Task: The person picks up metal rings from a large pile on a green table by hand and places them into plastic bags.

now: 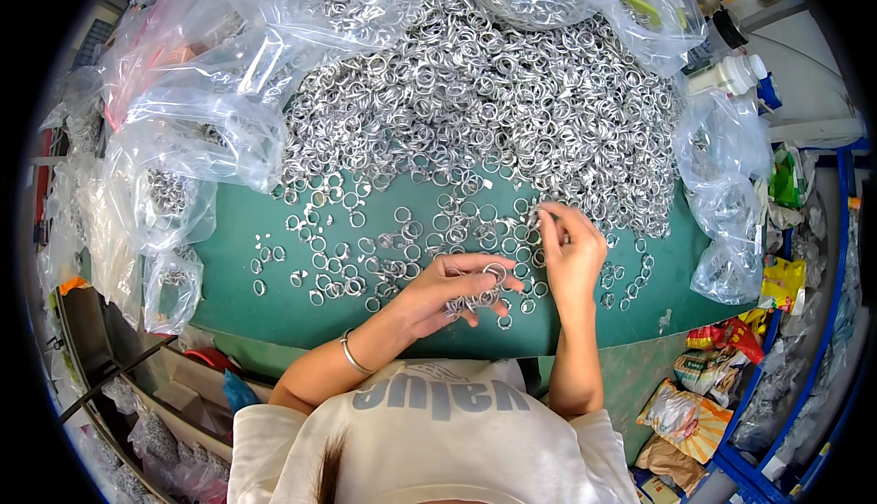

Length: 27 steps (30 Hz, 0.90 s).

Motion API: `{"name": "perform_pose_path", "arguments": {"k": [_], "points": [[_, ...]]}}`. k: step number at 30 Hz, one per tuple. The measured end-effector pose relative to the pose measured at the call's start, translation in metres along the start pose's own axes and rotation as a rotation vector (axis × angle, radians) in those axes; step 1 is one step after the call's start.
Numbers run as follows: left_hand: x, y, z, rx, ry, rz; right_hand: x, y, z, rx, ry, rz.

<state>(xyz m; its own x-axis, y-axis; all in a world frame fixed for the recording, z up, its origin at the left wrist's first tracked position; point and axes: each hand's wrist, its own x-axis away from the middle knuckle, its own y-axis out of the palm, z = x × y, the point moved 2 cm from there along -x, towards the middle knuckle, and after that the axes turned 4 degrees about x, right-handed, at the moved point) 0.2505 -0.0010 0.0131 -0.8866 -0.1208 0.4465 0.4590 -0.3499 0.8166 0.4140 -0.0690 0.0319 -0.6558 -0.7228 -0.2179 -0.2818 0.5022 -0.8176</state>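
Note:
A great heap of silver metal rings [438, 75] covers the far part of a green tabletop [242, 271]. Loose rings [343, 271] lie scattered between the heap and me. My left hand [448, 294] is curled, palm partly up, around a small bunch of rings [473, 301] above the near part of the table. To its right, my right hand [573, 253] reaches to the heap's near edge with thumb and forefinger pinched together. Rings lie right at those fingertips; whether one is between them is too small to make out.
Clear plastic bags [206, 130], some with rings inside, crowd the table's left and far sides. More empty-looking bags [726, 194] hang along the right edge. A white bottle [726, 75] lies at the far right. Blue shelving [804, 321] with colourful packets [685, 417] stands right; bins [174, 385] stand lower left.

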Motion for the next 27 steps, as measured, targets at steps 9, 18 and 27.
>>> {"name": "perform_pose_path", "arguments": {"k": [9,18,27], "points": [[-0.002,-0.001,-0.003,0.038,0.009,-0.034,0.011,-0.01,0.004,0.001,-0.108,0.205],[-0.002,-0.002,-0.005,0.001,-0.025,-0.095,0.017,-0.013,0.014,-0.256,0.122,0.004],[-0.001,0.005,-0.004,-0.111,0.026,0.055,0.028,-0.021,0.009,-0.835,0.465,-0.25]]}}
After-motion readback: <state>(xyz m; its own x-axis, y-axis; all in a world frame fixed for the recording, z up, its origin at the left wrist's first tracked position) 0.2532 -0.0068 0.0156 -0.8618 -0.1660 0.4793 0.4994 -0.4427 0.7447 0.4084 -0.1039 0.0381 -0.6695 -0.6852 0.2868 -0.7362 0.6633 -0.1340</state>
